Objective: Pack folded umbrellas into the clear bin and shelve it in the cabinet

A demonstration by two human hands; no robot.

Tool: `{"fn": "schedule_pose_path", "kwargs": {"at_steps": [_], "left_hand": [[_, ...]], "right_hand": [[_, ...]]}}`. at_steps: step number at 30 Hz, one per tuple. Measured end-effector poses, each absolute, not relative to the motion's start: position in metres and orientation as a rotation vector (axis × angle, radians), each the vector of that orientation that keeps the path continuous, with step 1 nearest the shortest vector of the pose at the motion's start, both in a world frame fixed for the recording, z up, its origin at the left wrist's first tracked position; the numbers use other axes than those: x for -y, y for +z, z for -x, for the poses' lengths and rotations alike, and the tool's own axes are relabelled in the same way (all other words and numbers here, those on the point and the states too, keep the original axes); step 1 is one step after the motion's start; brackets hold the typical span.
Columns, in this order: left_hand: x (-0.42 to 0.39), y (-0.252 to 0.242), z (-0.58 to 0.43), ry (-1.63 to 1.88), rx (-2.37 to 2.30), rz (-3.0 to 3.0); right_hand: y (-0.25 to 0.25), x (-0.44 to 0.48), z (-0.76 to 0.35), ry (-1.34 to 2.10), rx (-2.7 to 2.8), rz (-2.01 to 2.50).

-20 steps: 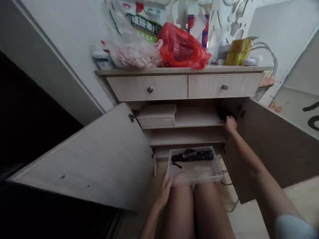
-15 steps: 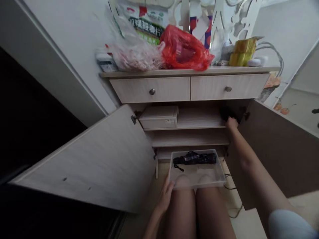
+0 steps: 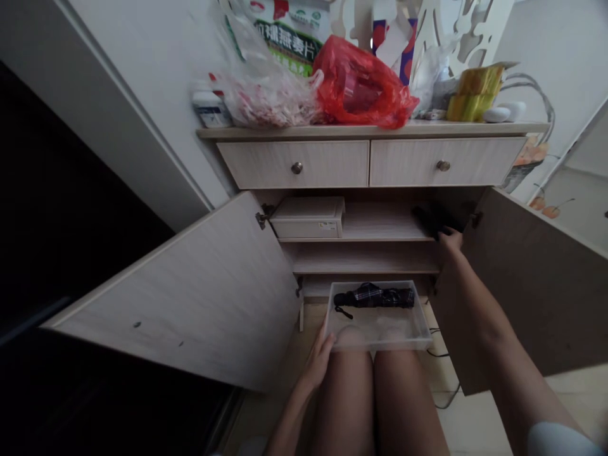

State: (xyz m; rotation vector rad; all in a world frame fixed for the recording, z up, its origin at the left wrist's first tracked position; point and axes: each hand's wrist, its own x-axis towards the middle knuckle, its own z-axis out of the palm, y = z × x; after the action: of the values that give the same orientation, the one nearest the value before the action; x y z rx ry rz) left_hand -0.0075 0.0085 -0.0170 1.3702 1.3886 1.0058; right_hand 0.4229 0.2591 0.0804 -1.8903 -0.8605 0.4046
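A clear plastic tray (image 3: 422, 316) rests on my knees, and a folded dark plaid umbrella (image 3: 373, 296) with a black wrist strap lies at its far side. My left hand (image 3: 318, 361) grips the tray's near left corner. My right hand (image 3: 450, 239) is at the front edge of the upper cabinet shelf (image 3: 384, 229), just below and to the right of a dark object (image 3: 430, 218). Shadow hides what that object is, and I cannot tell whether my fingers hold it.
Both wooden cabinet doors stand open, the left door (image 3: 185, 297) and the right door (image 3: 536, 291) spreading to either side. A pale box (image 3: 308, 218) sits on the upper shelf. Plastic bags (image 3: 361, 82) crowd the cabinet top above two drawers (image 3: 370, 163). Black cable lies on the floor.
The whole view has shifted slightly to the right and steadied. My hands, the tray and the umbrella keep the same positions relative to the cabinet.
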Motion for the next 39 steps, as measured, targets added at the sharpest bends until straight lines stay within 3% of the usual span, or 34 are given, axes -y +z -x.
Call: {"fn": "schedule_pose_path", "kwargs": {"at_steps": [10, 18, 22, 29, 39], "left_hand": [[-0.010, -0.019, 0.004, 1.038, -1.350, -1.397], [-0.009, -0.022, 0.005, 1.026, -1.369, -1.438], [-0.008, -0.020, 0.004, 1.054, -1.324, -1.454], [-0.005, -0.016, 0.005, 1.080, -1.319, -1.401], [-0.001, -0.011, 0.005, 1.063, -1.349, -1.403]], "right_hand": [[0.081, -0.131, -0.424, 1.123, 1.035, 1.338], [0.070, -0.066, -0.374, 1.297, 1.588, 1.281], [0.056, -0.065, -0.351, 1.174, 1.857, 1.243], [0.050, -0.066, -0.328, 0.551, 2.286, 1.414], [0.055, -0.072, -0.306, 0.198, 2.595, 1.678]]}}
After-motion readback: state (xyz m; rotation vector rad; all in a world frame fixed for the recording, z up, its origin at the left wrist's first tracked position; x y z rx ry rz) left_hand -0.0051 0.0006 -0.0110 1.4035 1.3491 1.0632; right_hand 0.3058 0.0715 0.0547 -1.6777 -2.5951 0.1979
